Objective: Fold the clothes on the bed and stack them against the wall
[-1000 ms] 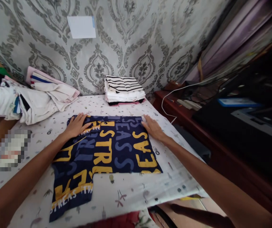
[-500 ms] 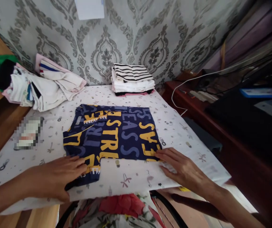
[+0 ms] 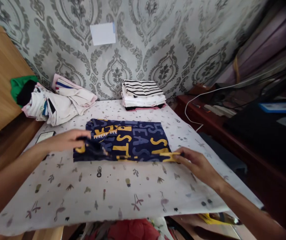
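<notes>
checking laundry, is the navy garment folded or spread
Partly folded: the navy garment lies flat behind, left hand and right hand holding its near edge up.

Navy garment [image 3: 143, 135]: thin, matt cloth with printed lettering, limp where I hold it.
Printed sheet [image 3: 118, 196]: smooth, matt cloth.
Folded stack [image 3: 144, 95]: soft, matt cloth.
Heaped clothes [image 3: 63, 106]: matt cloth, creased.
Side panel [image 3: 3, 60]: smooth wood or wood-look, faint sheen.
Wall [image 3: 135, 63]: patterned covering, slightly silvery.
White card [image 3: 103, 34]: smooth, looks like paper to me.
Curtain [image 3: 265, 43]: cloth, satiny.
Cable [image 3: 185, 108]: smooth, plastic-looking.
</notes>
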The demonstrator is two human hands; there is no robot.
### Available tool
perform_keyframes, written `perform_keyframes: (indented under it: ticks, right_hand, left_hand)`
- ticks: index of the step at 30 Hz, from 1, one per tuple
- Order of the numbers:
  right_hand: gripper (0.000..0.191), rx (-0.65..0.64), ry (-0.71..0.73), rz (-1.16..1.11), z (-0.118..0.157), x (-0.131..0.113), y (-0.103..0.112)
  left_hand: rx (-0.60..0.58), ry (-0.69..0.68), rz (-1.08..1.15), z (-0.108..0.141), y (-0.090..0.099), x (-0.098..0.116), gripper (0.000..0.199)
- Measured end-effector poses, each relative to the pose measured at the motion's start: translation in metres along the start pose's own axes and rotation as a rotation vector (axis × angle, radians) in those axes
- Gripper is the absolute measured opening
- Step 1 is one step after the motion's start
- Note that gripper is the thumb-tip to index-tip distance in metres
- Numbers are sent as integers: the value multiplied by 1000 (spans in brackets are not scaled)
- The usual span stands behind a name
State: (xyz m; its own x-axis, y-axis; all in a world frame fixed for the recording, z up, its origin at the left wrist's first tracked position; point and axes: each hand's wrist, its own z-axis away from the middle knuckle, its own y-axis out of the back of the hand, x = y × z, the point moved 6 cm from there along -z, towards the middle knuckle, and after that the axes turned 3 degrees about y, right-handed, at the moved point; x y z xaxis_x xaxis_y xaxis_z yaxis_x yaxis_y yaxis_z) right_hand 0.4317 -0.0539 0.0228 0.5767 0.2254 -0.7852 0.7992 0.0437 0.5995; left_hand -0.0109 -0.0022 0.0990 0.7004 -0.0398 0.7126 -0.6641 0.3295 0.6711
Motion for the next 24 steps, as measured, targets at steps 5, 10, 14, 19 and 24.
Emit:
perform_keyframes:
  ticks: [5, 10, 14, 19, 24]
  right_hand:
    - [57, 102, -235, -305, -53, 26, -11]
    - [55, 48, -336, -328, -57, 34, -18]
    - [56, 31, -296, -289, -53, 33, -20]
    - [53, 91, -209, -299, -47, 29, -22]
    - [49, 176, -148, -162, -38, 31, -16]
  left_hand:
    - [107, 130, 346, -75, 6, -25, 40]
    - [188, 203, 427, -96, -20, -67, 52]
    - [231, 214, 376, -93, -24, -75, 58]
    - [251, 33, 502, -92, -14, -55, 45]
    - [252, -69, 547, -109, -13, -46, 47]
